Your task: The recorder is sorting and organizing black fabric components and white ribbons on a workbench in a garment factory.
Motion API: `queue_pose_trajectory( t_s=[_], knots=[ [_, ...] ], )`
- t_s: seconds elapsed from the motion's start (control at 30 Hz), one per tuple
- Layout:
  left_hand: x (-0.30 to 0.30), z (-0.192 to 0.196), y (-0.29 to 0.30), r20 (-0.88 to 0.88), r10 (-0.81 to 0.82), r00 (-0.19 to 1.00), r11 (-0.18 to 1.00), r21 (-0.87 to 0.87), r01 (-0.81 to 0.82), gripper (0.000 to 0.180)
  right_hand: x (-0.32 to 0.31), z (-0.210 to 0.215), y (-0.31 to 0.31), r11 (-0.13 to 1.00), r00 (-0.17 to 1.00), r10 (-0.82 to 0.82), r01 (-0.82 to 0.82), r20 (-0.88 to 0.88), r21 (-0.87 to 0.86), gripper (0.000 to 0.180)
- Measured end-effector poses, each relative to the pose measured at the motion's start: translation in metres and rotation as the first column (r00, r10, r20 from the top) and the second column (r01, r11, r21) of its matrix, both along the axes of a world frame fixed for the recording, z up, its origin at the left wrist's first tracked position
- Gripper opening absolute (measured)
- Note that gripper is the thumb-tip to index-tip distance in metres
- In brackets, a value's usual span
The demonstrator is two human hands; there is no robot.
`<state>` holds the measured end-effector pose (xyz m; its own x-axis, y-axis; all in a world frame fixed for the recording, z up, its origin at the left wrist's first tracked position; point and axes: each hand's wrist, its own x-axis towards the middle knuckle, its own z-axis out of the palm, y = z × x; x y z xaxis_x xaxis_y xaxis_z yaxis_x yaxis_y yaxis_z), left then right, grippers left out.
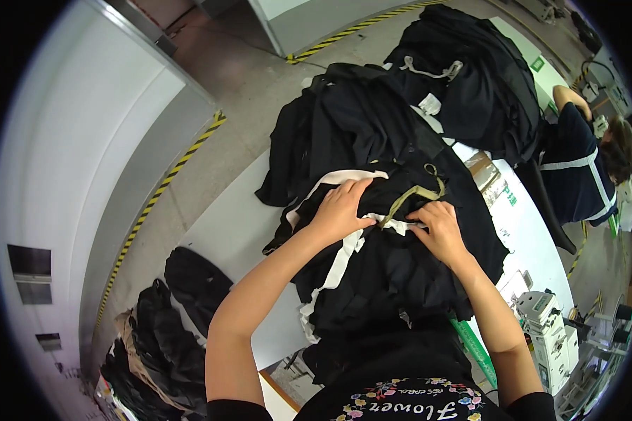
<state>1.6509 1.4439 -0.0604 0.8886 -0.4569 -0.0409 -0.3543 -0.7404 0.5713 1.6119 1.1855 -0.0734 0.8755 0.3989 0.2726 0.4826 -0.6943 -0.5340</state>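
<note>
A black garment [400, 270] lies bunched on the table in front of me, with a wrinkled white strip [340, 263] along its edge. My left hand [343, 210] rests on the cloth, thumb and fingers apart, the thumb touching the white strip. Between thumb and fingers, my right hand [439, 226] pinches the garment's white edge. An olive-yellow tape [407, 198] loops over the cloth between the hands. Beyond my left fingers curves a pale pinkish band [333, 179]. Folds hide what lies under both palms.
More black garments [351, 112] are heaped behind, and another dark pile [463, 77] lies at the far right. A white sewing machine [546, 333] stands at the right beside a green strip [474, 351]. Dark clothes [165, 344] hang lower left. A co-worker [579, 168] sits at right.
</note>
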Motion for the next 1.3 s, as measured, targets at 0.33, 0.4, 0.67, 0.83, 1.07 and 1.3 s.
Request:
queue_pose_trajectory(
  t_s=[0.33,0.4,0.67,0.83,1.07,1.3],
  knots=[
    [-0.075,-0.017,0.022,0.380,0.281,0.881,0.958,-0.162,-0.236,0.061,0.002,-0.013,0.002,0.995,0.999,-0.039,0.040,-0.021,0.095,0.022],
    [-0.095,-0.029,0.018,0.390,0.349,0.852,0.937,-0.149,-0.315,0.048,-0.002,-0.014,0.003,0.983,0.991,-0.121,0.129,-0.062,0.131,0.020],
    [-0.109,-0.044,-0.008,0.236,0.538,0.809,0.839,-0.244,-0.487,0.029,-0.013,0.006,0.011,0.948,0.987,-0.135,0.155,-0.090,0.276,0.016],
    [-0.103,-0.031,-0.004,0.089,0.498,0.863,0.813,-0.396,-0.428,0.011,-0.014,0.004,0.019,0.986,0.987,0.021,0.006,-0.159,0.165,0.022],
    [-0.100,-0.011,0.018,-0.424,0.330,0.844,0.797,-0.354,-0.490,0.024,-0.013,0.000,0.001,0.988,0.978,0.086,-0.060,-0.188,0.140,0.012],
    [-0.080,-0.009,0.048,-0.612,0.262,0.746,0.787,-0.312,-0.533,0.021,-0.007,0.000,-0.027,0.981,0.936,0.163,-0.120,-0.312,0.152,0.016]
  ],
)
